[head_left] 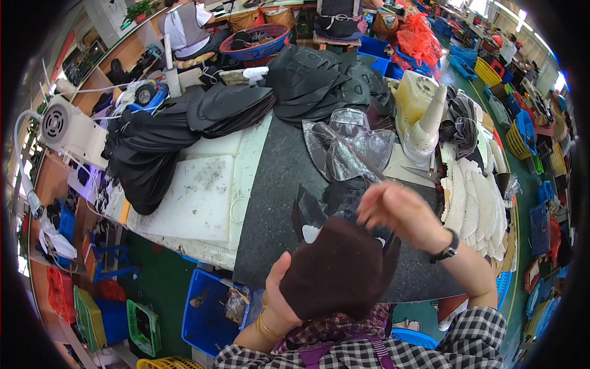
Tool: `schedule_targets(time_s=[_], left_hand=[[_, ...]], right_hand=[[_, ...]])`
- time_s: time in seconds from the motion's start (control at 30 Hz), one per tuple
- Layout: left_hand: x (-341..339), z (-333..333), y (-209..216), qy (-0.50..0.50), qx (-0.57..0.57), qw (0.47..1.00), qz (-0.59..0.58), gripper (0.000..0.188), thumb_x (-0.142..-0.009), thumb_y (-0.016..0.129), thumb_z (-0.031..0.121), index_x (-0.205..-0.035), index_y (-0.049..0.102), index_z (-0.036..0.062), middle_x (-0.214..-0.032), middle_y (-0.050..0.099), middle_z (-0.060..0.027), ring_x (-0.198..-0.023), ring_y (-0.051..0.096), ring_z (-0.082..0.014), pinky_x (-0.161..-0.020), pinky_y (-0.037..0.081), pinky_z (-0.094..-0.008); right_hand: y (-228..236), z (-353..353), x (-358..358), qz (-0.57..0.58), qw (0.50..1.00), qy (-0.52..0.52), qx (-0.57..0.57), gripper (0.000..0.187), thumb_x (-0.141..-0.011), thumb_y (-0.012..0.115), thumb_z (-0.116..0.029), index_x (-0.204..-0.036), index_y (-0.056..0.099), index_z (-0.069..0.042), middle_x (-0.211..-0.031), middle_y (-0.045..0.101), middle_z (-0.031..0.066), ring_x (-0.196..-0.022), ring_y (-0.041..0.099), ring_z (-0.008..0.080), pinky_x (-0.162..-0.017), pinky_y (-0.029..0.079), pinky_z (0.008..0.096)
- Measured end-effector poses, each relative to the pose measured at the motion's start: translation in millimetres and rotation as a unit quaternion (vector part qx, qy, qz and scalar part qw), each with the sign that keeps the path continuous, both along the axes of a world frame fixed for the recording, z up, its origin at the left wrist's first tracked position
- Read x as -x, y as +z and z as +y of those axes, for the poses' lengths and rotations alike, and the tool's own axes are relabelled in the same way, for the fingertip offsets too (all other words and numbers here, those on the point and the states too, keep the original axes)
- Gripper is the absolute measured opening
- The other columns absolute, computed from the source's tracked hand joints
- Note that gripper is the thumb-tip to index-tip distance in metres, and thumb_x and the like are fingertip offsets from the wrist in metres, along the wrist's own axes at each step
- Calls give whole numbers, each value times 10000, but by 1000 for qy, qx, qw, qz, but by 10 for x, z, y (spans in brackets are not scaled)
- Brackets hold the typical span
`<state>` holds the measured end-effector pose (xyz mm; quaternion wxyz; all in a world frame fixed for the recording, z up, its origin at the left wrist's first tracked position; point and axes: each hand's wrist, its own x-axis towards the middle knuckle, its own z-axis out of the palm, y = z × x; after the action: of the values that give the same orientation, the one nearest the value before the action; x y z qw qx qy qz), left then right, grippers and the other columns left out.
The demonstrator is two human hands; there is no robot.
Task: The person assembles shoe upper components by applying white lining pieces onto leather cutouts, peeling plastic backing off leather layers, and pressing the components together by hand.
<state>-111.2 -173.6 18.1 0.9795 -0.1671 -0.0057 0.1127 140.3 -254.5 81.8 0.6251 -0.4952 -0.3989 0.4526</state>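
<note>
Panel [335,267] of brown material, clasped at its left edge by the left hand [283,302] over the dark mat [264,221], seems light, pliable, best held edgewise; the blurred right hand's [405,215] grip I cannot tell.

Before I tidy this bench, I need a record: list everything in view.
Bench: one, white, centre
Mat: one, dark grey, on bench
Brown piece: one, dark brown, mat's near edge
Shiny pieces: count unclear, silvery, on mat
Curved pieces: several, black, bench left
Embossed pieces: several, black, bench far end
Jug: one, yellowish, bench far right
Conical container: one, white, beside jug
Thin pieces: several, cream, bench right
Machine: one, cream, left of bench
Large bin: one, blue, floor, lower left
Distant baskets: many, mixed colours, right
Plastic bags: several, red, beyond bench
Co-worker: one, grey top, upper left
Left hand: one, checked sleeve, holding brown piece
Right hand: one, checked sleeve, above mat
</note>
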Motion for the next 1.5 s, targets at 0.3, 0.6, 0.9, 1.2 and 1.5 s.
schedule_targets(time_s=[0.3,0.6,0.9,1.2,1.5], left_hand=[[-65,81,-103,23,-10,999,-20,767,-941,324,564,-1474,262,16,-1526,255,-201,-1411,237,-386,-1151,142,-547],[99,244,118,2,-139,987,77,715,-884,392,409,-1455,287,-8,-1493,313,-223,-1371,317,-404,-1139,194,-548],[-358,395,369,-183,-166,968,44,558,-943,423,249,-1413,325,-36,-1415,440,-179,-1292,452,-316,-1105,325,-455],[-13,355,549,74,-689,697,185,495,-933,590,198,-1360,448,-8,-1295,549,-152,-1153,576,-289,-995,440,-341],[-221,572,248,67,-663,622,412,107,-888,617,69,-947,631,-19,-845,664,-50,-752,613,-89,-662,484,-208]], right_hand=[[-299,-211,-202,180,964,191,42,296,-943,449,13,-1230,518,-12,-1228,553,106,-1155,543,223,-930,478,342],[-229,-183,-320,-371,886,275,49,183,-810,656,-28,-972,580,8,-1129,562,117,-1014,593,269,-843,485,339],[-702,-349,-390,361,847,389,15,679,-797,778,-306,-1289,501,71,-1334,527,134,-1222,487,171,-1037,381,353],[230,-445,103,-430,890,149,37,280,-785,722,-134,-1050,672,-62,-807,662,76,-643,654,219,-583,518,291],[-10,-347,-8,-349,907,143,188,175,-824,632,-89,-964,661,13,-752,654,123,-641,632,199,-607,512,324]])
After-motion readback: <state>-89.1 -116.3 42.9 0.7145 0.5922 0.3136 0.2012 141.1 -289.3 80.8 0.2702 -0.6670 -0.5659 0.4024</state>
